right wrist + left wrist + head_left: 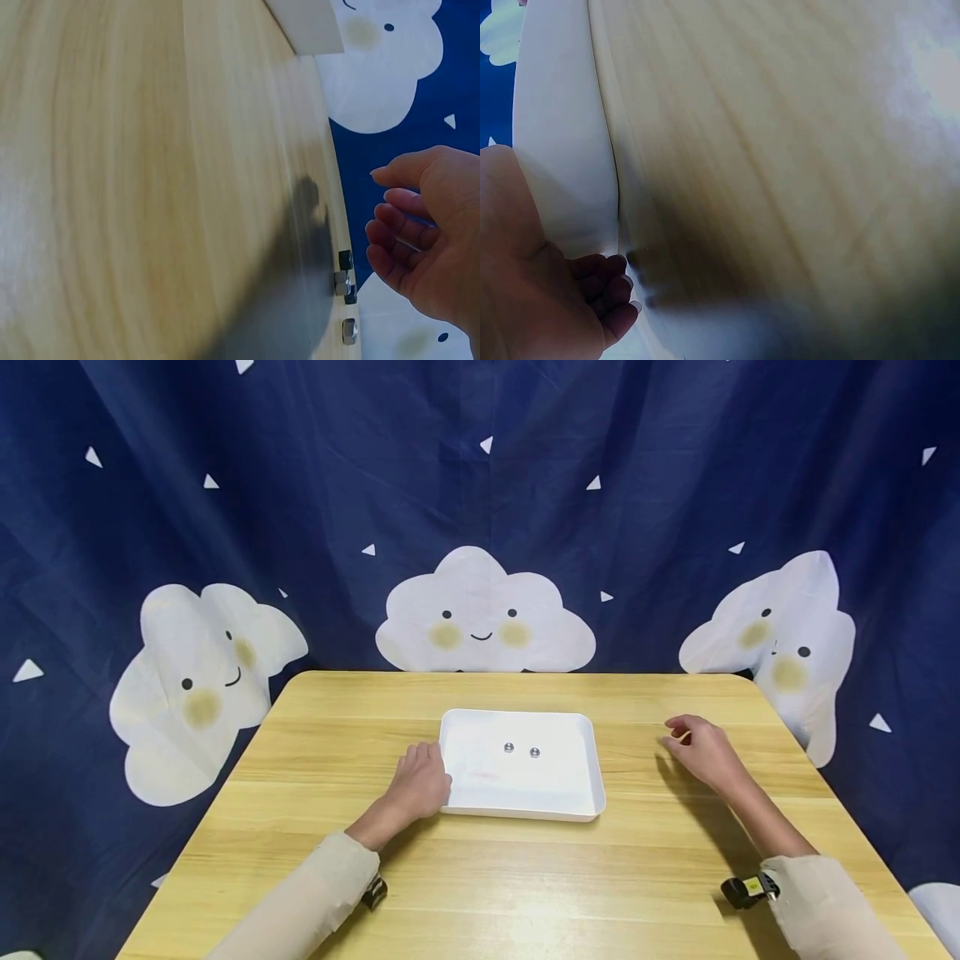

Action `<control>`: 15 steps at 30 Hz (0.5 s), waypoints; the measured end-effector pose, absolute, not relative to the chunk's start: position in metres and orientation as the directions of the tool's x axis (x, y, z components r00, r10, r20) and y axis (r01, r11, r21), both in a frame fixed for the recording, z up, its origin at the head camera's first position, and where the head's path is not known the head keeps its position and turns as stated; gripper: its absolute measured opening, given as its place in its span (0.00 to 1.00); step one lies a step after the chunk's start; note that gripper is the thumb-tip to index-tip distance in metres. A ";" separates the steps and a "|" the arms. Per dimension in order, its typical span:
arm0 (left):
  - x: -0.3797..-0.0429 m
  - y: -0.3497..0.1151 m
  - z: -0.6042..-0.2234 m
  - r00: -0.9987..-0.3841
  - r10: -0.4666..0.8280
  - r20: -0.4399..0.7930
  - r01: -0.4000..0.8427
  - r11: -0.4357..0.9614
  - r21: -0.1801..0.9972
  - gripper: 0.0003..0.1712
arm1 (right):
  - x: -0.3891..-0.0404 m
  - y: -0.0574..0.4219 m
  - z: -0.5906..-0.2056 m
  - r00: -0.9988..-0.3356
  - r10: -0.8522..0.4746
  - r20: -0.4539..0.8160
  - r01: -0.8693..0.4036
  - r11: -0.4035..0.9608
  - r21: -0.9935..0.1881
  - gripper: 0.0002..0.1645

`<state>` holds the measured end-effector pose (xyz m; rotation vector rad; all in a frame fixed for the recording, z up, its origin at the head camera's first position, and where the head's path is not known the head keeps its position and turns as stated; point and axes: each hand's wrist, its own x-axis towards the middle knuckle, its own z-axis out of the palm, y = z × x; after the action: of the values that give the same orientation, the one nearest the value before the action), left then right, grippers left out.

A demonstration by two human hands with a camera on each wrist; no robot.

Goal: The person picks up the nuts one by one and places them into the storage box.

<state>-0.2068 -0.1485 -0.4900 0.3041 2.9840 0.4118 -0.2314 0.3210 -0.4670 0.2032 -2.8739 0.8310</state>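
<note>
Item 1: tray (pixel 525 794), white, shallow, at mid-desk, long axis running left to right. I place it between the two hands, touching the left one and well apart from the right.

Item 2: two silver nuts (pixel 509 747), in the tray, side by side just far of its middle, apart from each other.

Item 3: left hand (pixel 422 781), fingers curled over the tray's left wall; I read it as gripping the rim.

Item 4: right hand (pixel 703 750), raised over the desk (pixel 525 885) on the right, nothing held, fingers loosely bent, a narrow gap between thumb and forefinger.

Item 5: loose nuts (pixel 343 283), two silver and two dark, on the desk in a short row by the right hand (my head view shows none of them; the hand probably hides them). The governing relation, as I judge it: these lie close to the right hand, on its far side, while the tray lies to its left, right short side facing it.

Item 6: curtain (pixel 322 460), dark blue with clouds, beyond the desk.
</note>
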 end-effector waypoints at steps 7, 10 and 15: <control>-0.207 -0.148 -0.489 -0.973 0.212 -0.093 0.180 0.946 0.271 0.13 | -0.229 0.329 -0.471 -0.978 -0.054 0.201 -0.154 0.839 -0.521 0.20; -0.207 -0.148 -0.489 -0.973 0.210 -0.096 0.177 0.946 0.273 0.14 | -0.228 0.333 -0.472 -0.977 -0.037 0.208 -0.142 0.846 -0.514 0.19; -0.207 -0.149 -0.490 -0.973 0.210 -0.094 0.175 0.942 0.287 0.12 | -0.227 0.340 -0.475 -0.983 -0.015 0.182 -0.109 0.849 -0.517 0.21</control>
<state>-0.2071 -0.1488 -0.4896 0.2961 2.9730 0.4231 -0.2270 0.3404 -0.4748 0.0965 -2.8547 0.8134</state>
